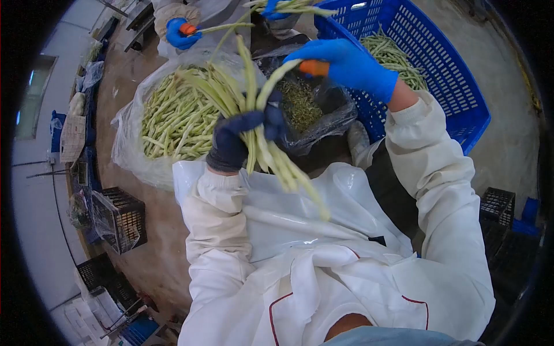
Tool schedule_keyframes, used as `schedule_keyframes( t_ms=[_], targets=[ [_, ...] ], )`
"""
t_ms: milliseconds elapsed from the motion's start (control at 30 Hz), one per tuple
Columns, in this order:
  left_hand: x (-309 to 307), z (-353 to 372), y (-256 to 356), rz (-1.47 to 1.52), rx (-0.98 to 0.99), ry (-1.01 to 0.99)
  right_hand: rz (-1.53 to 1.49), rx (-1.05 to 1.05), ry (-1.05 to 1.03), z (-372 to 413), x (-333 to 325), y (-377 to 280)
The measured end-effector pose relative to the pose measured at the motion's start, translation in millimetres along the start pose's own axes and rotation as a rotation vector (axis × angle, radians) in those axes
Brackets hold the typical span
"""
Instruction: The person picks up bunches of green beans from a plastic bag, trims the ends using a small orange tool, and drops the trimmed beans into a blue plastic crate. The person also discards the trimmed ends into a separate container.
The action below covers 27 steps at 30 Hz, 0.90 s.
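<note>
My left hand [238, 138], in a dark glove, is closed around a loose bunch of long pale green beans [285, 170]. The pods stick out above and below the fist. In a bright blue glove, my right hand [355, 66] grips a small orange-handled tool [314, 68], probably a knife, though its blade cannot be made out. That tool is at the tip of one bean of the bunch. Below my hands, a clear plastic bag [130, 135] bulges with many more beans [179, 115]. Beside it, a dark plastic bag [340, 118] holds small green trimmings [300, 104].
A blue perforated crate [456, 86] with beans [392, 57] inside stands at the upper right. Across from me, a co-worker's blue-gloved hand [182, 36] holds an orange-handled tool; another blue glove [274, 10] holds beans. Black crates [124, 219] stand on the floor at left.
</note>
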<state>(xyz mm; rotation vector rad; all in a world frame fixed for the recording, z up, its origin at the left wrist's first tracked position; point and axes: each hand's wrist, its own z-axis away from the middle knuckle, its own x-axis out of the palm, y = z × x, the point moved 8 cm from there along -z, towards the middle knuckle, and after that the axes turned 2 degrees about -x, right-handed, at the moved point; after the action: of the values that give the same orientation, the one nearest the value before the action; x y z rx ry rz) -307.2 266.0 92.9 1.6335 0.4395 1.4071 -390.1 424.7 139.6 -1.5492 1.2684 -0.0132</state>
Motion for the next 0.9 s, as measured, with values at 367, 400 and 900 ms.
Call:
schedule_keyframes(
  t_ms=[367,400,900],
  targets=[
    [-26.4,1.6,8.9,-0.476,0.128,0.443,0.619,-0.089,-0.192,12.2,16.9,-25.3],
    [-15.5,-2.1,2.5,-0.519,0.119,0.388,0.625,-0.130,-0.213,10.0,30.1,-32.1],
    [-10.6,-4.5,-3.2,-0.506,0.071,0.421,0.744,-0.176,-0.081,-0.1,49.2,-51.1]
  ],
)
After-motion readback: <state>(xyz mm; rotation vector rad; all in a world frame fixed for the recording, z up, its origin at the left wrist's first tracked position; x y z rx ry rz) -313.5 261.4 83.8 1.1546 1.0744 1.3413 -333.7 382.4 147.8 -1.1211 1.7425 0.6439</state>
